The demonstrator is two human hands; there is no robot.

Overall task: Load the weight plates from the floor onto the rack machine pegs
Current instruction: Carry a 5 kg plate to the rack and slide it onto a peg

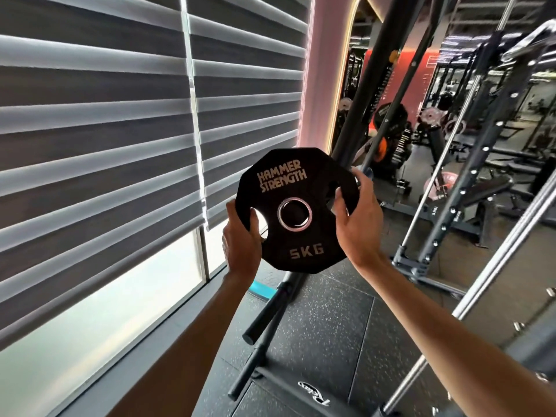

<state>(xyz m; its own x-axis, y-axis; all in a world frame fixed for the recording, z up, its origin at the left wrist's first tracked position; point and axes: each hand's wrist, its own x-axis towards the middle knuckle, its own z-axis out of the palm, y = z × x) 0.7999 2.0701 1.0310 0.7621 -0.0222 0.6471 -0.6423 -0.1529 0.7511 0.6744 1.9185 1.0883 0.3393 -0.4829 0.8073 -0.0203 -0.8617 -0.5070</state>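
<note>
A black 5 kg weight plate marked "Hammer Strength" is held upright in the air at chest height, its face and metal-ringed centre hole toward me. My left hand grips its left edge, thumb through the left grip slot. My right hand grips the right edge, fingers curled over the rim and thumb at the right slot. Below the plate two black rack pegs slant up from the machine's base, both bare. The upper peg's top end is hidden behind the plate.
Striped window blinds fill the left side, close to the plate. The rack machine's dark uprights and chrome guide rods stand at right. A mirror behind shows benches and other plates. Speckled rubber flooring lies below.
</note>
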